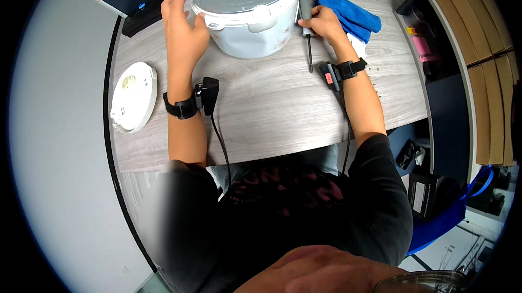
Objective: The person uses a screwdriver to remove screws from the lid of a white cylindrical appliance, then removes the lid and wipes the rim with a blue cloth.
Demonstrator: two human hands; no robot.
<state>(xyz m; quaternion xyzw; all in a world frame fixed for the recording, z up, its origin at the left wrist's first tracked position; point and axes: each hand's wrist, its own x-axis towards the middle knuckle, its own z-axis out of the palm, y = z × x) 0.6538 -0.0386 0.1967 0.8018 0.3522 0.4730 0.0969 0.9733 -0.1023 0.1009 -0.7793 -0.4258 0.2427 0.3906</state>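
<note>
Left hand [182,24] rests flat against the side of the white rice cooker [247,10], fingers spread, not clamped. Cooker sits at the far middle of the wooden table [272,113], lid shut. Right hand [321,21] closed around grey-handled screwdriver [307,32], tip on table. Blue cloth [350,16] just behind it; white round plate-like part [133,96] well left.

There is a single view, from a wide fisheye camera worn on the person's head. It looks steeply down and slightly forward over the chest and both forearms, which enter from the lower edge. The bench [272,124] fills the middle at close range, its straight edges bowing toward the dark round rim. The far bench edge lies at the top, floor shows at the left, and shelving curves up the right side.
</note>
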